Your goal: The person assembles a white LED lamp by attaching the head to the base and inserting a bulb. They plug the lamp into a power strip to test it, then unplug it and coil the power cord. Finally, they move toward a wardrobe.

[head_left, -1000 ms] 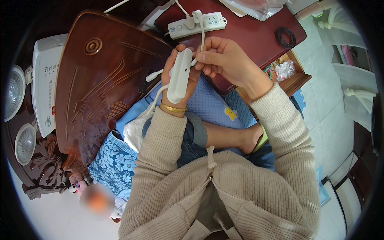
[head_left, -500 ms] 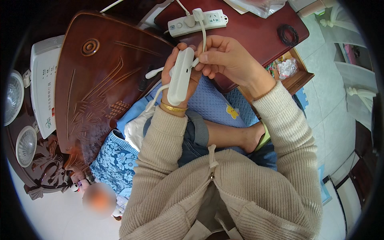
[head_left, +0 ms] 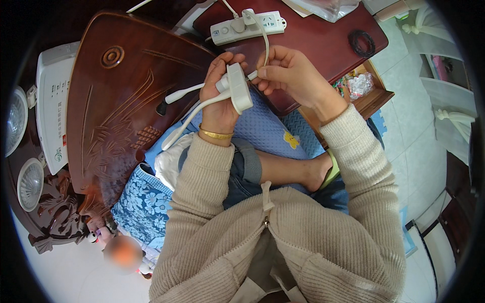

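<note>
My left hand (head_left: 218, 103), palm up, is closed around a white device (head_left: 240, 90) with a blocky body and two bendable white arms. One arm (head_left: 184, 94) points left, with a dark shape beside its tip that I cannot make out. The other arm (head_left: 194, 118) curves down toward my wrist. With thumb and fingers my right hand (head_left: 285, 73) pinches the small connector (head_left: 252, 75) of a white cable (head_left: 266, 43). The connector meets the device's right edge; how far it sits in is hidden. Upward, the cable leads to a white plug (head_left: 248, 16) in a power strip (head_left: 247, 28).
The power strip lies on a dark red tabletop (head_left: 323, 48) with a coiled black cable (head_left: 362, 44). Below it, an open drawer (head_left: 376, 96) holds small packets. A carved wooden panel (head_left: 126, 76) stands left, beside a white emergency light unit (head_left: 53, 111). Blue patterned cloth (head_left: 144, 202) lies lower left.
The device has turned in my left hand, so its body now looks shorter and both arms show more. My right hand still pinches the connector and has shifted slightly; the cable now bows further right.
</note>
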`<state>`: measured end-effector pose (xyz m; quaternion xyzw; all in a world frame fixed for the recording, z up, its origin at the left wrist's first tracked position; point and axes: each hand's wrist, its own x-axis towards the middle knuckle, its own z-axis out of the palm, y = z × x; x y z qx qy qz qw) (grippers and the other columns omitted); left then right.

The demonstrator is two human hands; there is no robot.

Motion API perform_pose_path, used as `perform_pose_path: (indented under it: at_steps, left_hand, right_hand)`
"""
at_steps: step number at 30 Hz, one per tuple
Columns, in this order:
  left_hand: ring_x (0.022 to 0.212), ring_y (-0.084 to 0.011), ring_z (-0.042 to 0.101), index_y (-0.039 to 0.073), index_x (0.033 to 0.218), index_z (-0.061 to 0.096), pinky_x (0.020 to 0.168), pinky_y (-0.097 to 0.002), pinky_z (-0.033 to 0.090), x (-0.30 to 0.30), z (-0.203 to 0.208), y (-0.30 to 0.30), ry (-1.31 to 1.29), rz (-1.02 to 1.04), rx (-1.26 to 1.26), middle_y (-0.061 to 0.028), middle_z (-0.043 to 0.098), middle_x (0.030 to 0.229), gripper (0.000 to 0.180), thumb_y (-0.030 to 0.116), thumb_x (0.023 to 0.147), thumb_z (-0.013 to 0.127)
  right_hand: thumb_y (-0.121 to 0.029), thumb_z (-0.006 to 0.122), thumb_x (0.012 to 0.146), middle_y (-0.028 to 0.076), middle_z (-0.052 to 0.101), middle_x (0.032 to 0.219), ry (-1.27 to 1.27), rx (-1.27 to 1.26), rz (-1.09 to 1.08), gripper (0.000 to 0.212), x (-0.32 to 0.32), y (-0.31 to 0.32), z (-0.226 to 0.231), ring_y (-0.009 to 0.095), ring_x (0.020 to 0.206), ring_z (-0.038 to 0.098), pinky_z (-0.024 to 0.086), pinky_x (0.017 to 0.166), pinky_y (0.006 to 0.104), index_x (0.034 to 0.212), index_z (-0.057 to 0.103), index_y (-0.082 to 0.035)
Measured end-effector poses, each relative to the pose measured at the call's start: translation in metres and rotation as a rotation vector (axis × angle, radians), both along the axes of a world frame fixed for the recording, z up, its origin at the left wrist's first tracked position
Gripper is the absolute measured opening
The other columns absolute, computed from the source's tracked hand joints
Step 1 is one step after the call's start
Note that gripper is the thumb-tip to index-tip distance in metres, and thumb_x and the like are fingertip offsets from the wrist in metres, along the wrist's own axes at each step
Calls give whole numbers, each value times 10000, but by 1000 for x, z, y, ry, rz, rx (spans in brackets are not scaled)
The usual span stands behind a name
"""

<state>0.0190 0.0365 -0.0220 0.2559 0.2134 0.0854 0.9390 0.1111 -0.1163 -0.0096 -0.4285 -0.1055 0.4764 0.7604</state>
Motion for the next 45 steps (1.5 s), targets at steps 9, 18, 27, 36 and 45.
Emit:
perform_pose_path:
  at_steps: [9,18,27,36,45]
  left_hand:
    - [810,-135,536,47,936,572,755,-272,449,3,5,-14,110,110,245,-48,566,852,224,257,929,494]
    - [803,-120,489,18,857,586,769,-271,407,9,1,-27,28,132,754,-63,565,893,405,369,963,417]
    - [784,-134,462,14,737,507,746,-269,387,11,-13,-22,-137,204,1064,-73,505,855,384,280,979,373]
    - [728,-140,452,4,709,499,671,-268,382,11,-12,-20,-171,262,1112,-78,472,829,348,211,966,387]
    - [742,-136,466,10,708,502,686,-266,394,10,-10,-20,-131,296,1149,-78,484,840,324,182,957,387]
  right_hand:
    - [-44,559,858,57,618,828,142,11,-60,68,-4,-3,-24,117,719,612,519,637,233,923,566,-24]
    - [-51,547,872,22,582,813,235,69,-133,81,-4,-8,-35,90,698,565,491,639,214,945,571,-26]
    - [-16,572,854,68,619,845,238,86,-130,90,-7,-8,-45,144,758,619,523,691,253,943,572,-8]
    - [-20,561,852,69,619,805,312,20,-163,95,-14,-2,-42,114,684,585,502,631,230,939,577,12]
    - [-27,553,843,69,612,803,337,-55,-191,88,-16,5,-35,130,692,588,492,637,249,917,577,14]
